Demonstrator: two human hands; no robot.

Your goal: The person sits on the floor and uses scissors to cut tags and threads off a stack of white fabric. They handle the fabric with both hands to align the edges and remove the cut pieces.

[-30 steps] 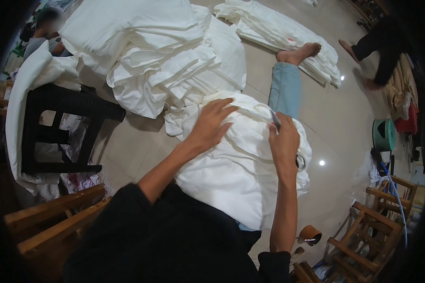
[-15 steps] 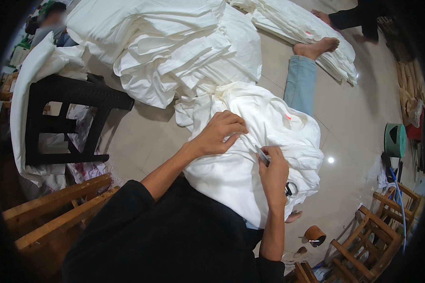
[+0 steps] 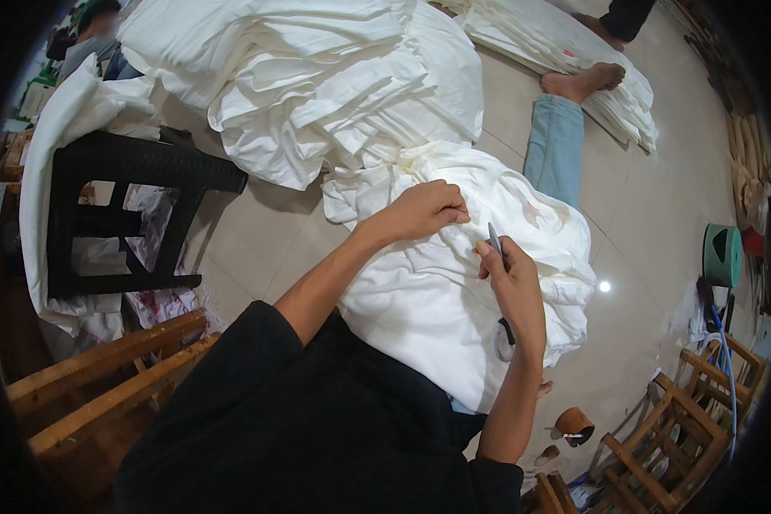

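Gathered white cloth [image 3: 420,283] lies over my lap in soft folds. Upon it my left hand [image 3: 424,210] is closed, its fingertips pinched on what looks like a bit of the cloth. A little to the right, my right hand [image 3: 516,270] grips a pair of scissors [image 3: 494,238]. Their grey blade points up and away between thumb and fingers, and a dark handle loop shows beside my wrist. The tip is close to the left fingertips but apart from them. My palm hides the middle of the scissors.
A big heap of white cloth [image 3: 343,86] lies ahead, with a flatter white stack [image 3: 565,51] beyond my outstretched leg [image 3: 557,141]. At left stands a black plastic stool [image 3: 146,163]. Wooden frames [image 3: 660,437], a brown cup [image 3: 574,424] and a green container [image 3: 721,255] are at right.
Both hands have risen slightly away from me and to the right. The scissors' blade has turned more upright, and my left fingers have curled tighter. The other person's legs at upper right have shifted.
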